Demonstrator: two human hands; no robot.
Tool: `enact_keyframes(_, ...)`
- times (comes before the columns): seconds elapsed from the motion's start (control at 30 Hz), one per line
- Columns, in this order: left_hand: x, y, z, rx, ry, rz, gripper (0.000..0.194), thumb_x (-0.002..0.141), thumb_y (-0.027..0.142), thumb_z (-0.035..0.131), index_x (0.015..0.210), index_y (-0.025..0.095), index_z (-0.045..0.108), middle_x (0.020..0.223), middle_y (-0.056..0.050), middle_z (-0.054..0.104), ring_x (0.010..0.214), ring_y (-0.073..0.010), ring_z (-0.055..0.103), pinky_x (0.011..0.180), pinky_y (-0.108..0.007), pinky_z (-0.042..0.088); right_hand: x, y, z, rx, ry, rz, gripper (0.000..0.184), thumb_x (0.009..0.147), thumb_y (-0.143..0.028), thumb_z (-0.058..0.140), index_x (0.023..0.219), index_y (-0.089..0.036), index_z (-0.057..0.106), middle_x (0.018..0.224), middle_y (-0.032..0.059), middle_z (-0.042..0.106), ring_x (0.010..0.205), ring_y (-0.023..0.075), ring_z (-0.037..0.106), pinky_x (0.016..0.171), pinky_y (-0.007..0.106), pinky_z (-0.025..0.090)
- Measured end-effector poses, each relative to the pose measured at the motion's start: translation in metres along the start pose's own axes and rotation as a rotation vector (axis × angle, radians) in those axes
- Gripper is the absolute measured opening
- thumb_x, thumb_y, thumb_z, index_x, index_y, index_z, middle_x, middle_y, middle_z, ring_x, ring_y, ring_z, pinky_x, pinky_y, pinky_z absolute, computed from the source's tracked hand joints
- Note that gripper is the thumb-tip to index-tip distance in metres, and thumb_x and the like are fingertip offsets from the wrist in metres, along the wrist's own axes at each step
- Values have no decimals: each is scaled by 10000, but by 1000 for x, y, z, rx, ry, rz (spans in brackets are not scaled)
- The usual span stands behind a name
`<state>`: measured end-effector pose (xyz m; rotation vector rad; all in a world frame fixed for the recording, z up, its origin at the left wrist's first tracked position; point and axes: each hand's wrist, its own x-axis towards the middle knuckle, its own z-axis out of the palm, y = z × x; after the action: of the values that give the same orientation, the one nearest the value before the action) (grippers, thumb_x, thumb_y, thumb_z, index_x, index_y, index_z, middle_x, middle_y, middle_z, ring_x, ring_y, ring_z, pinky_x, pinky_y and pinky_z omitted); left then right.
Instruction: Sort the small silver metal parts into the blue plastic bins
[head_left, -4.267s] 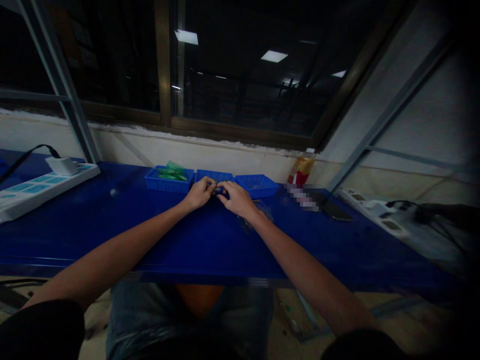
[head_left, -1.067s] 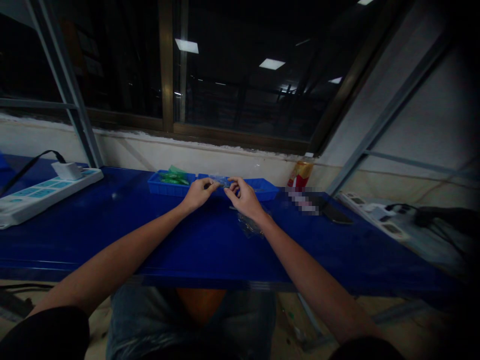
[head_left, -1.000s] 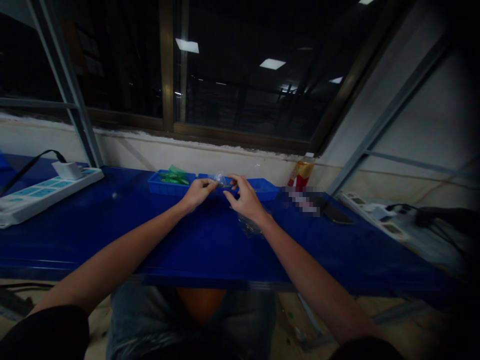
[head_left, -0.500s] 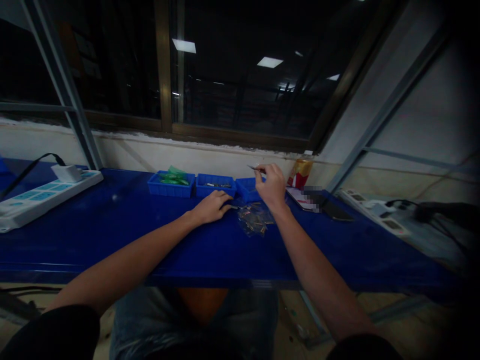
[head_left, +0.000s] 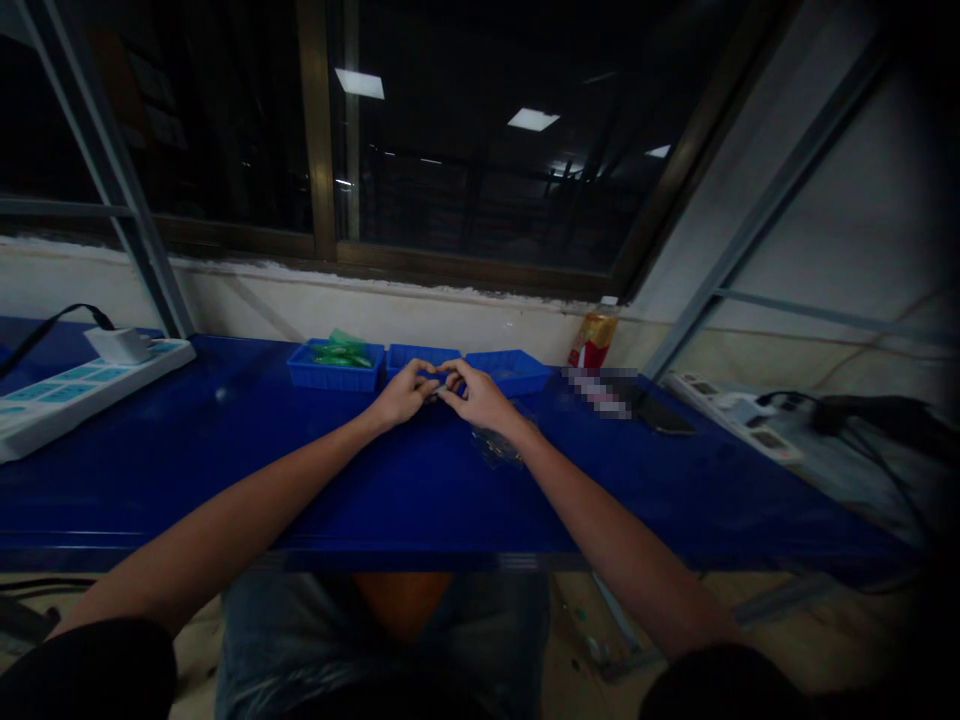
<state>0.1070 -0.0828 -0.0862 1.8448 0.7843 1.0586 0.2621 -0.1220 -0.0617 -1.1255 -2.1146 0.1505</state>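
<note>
My left hand [head_left: 407, 393] and my right hand [head_left: 474, 393] meet fingertip to fingertip in front of the middle blue bin [head_left: 397, 357]. Both are closed in a pinch. Something small sits between the fingertips, too small and dark to name. A clear plastic bag [head_left: 495, 448] with small metal pieces lies partly under my right wrist. Behind my right hand stands the right blue bin [head_left: 525, 370]. The left blue bin [head_left: 334, 377] holds green plastic packets [head_left: 341, 350]; my hands hide most of what the middle bin holds.
On the blue table [head_left: 300, 500], a white power strip [head_left: 97, 385] with a plugged-in adapter lies at left. A drink bottle [head_left: 594, 338] stands at the back right, near a dark phone [head_left: 664, 412]. Another power strip [head_left: 735, 415] with cables is at far right.
My right hand has come down and left from above the right bin to meet my left hand. The left hand has turned its fingers inward. The view has shifted slightly.
</note>
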Motion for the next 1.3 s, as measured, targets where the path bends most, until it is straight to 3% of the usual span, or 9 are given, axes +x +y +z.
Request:
enact_keyframes(0.1,-1,4,-3,-128,51,-41,126,833,184,484,945,162,431,632,43,553,544,-75,543,562,-196,423,-1,1,2,37,-33,-3,236,737,-197,549,972,-180,531,747,-3,584,666,113,537,616,236,406)
enact_keyframes(0.27,-2,12,-6,13,57,55,164,862,289,439,831,138,498,662,7,574,584,-90,552,587,-215,440,1,0,-1,-37,51,-9,90,782,-244,514,799,-172,565,692,-4,561,625,108,499,608,233,379)
enact_keyframes(0.5,-10,26,-11,353,26,315,244,800,194,517,1041,162,532,864,-36,653,769,-139,602,698,-251,448,3,-2,-7,-48,65,96,353,878,-328,349,600,-176,504,592,1,541,589,122,499,581,244,343)
enact_keyframes(0.63,-11,30,-12,436,69,302,187,847,248,450,936,150,583,819,-34,654,742,-139,592,676,-238,426,3,-3,-4,4,61,105,353,889,-358,327,681,-174,545,613,0,545,576,116,499,581,243,353)
enact_keyframes(0.7,-9,30,-13,478,114,258,247,870,288,400,881,142,599,800,-38,651,727,-143,583,661,-239,414,2,-4,-4,-11,88,72,233,852,-358,424,866,-175,567,658,-5,549,595,117,499,598,243,369)
enact_keyframes(0.8,-8,29,-14,512,131,181,348,886,349,351,776,134,602,720,-37,640,658,-144,565,614,-240,395,-1,-6,-4,-65,113,-10,290,784,-293,546,1051,-186,510,732,-3,547,642,121,500,640,246,390)
enact_keyframes(0.97,-9,29,-13,433,101,107,463,897,425,289,706,131,591,645,-39,620,603,-144,565,591,-246,400,0,-9,-6,-131,139,-70,106,831,-256,476,863,-191,554,756,19,548,706,135,503,678,257,384)
enact_keyframes(1.17,-13,31,-9,403,101,280,259,817,303,499,1018,147,549,788,-23,638,668,-127,576,624,-226,420,3,-6,-5,-119,152,31,332,893,-316,345,619,-181,475,628,13,514,627,130,478,606,256,348)
enact_keyframes(1.3,-12,31,-10,454,129,272,237,852,321,437,892,145,590,757,-21,635,681,-133,570,631,-229,408,2,-6,-4,-67,150,36,234,878,-343,386,813,-180,541,669,1,540,638,125,497,631,250,373)
